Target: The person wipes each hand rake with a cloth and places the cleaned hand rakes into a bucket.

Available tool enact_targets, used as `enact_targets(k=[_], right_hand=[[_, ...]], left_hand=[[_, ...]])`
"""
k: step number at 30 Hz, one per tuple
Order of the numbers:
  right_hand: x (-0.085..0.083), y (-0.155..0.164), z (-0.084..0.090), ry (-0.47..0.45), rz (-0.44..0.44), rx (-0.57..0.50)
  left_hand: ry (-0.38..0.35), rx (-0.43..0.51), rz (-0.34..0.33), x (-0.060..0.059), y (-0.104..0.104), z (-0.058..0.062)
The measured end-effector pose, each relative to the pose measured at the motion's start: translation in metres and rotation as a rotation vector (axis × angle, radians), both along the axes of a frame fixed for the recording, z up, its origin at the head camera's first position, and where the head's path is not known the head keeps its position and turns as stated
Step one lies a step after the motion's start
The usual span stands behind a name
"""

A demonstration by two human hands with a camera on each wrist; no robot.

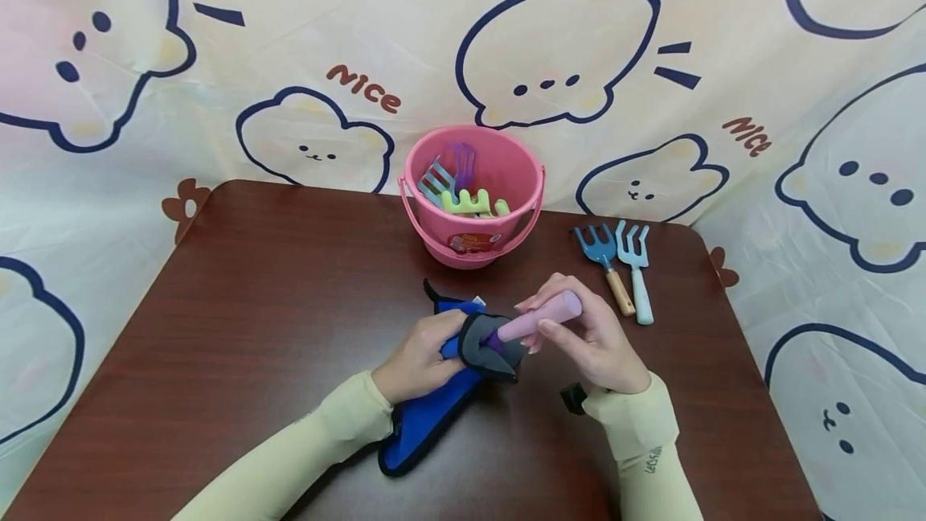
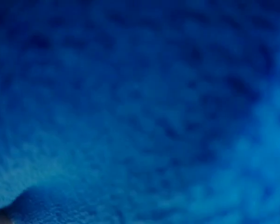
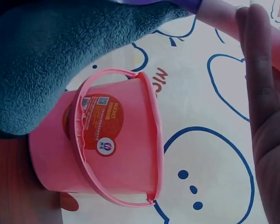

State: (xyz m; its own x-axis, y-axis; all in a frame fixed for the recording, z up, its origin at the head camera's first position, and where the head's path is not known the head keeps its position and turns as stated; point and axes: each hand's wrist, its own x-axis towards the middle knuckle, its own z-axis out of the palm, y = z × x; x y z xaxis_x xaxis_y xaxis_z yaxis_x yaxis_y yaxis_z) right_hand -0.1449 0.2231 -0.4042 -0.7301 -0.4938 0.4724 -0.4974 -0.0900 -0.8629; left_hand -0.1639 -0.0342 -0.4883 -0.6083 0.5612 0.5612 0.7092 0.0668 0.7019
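Note:
My left hand (image 1: 423, 356) grips a blue cloth (image 1: 434, 412) with black edging and a fuzzy grey reverse. Its grey side (image 3: 84, 65) folds around the purple end of a small tool with a light purple handle (image 1: 546, 316). My right hand (image 1: 596, 344) pinches that handle between thumb and fingers (image 3: 259, 79). The tool's head is hidden inside the folded cloth, so I cannot tell its kind. Blue fabric (image 2: 130, 116) fills the left wrist view, blurred and very close.
Behind the hands stands a pink bucket (image 1: 463, 235) holding purple, light blue and green toy tools. To the right lie a blue hand fork (image 1: 600, 248) with a wooden handle and a light blue fork (image 1: 640, 288). A printed curtain (image 1: 405, 22) hangs behind the brown table (image 1: 239, 296).

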Motion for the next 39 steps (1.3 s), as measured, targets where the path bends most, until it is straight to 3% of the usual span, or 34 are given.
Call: enact_targets(k=[9, 15, 25, 28, 34, 39], right_hand=[[0.005, 0.004, 0.007, 0.017, -0.056, 0.031], [0.004, 0.014, 0.01, 0.07, -0.081, -0.018], [-0.001, 0.023, 0.008, 0.086, -0.078, -0.062], [-0.002, 0.024, 0.007, 0.076, -0.068, -0.077], [-0.001, 0.023, 0.007, 0.066, -0.046, -0.085], [-0.004, 0.024, 0.006, 0.14, -0.059, -0.141]], left_hand=[[0.023, -0.013, -0.003, -0.009, -0.003, -0.008], [0.119, -0.028, 0.012, -0.015, -0.004, -0.017], [0.223, -0.088, 0.041, -0.021, -0.008, -0.018], [0.187, -0.072, 0.022, -0.022, -0.008, -0.018], [0.004, 0.061, -0.029, -0.023, -0.009, -0.025], [-0.024, 0.146, -0.022, -0.023, -0.009, -0.029]])
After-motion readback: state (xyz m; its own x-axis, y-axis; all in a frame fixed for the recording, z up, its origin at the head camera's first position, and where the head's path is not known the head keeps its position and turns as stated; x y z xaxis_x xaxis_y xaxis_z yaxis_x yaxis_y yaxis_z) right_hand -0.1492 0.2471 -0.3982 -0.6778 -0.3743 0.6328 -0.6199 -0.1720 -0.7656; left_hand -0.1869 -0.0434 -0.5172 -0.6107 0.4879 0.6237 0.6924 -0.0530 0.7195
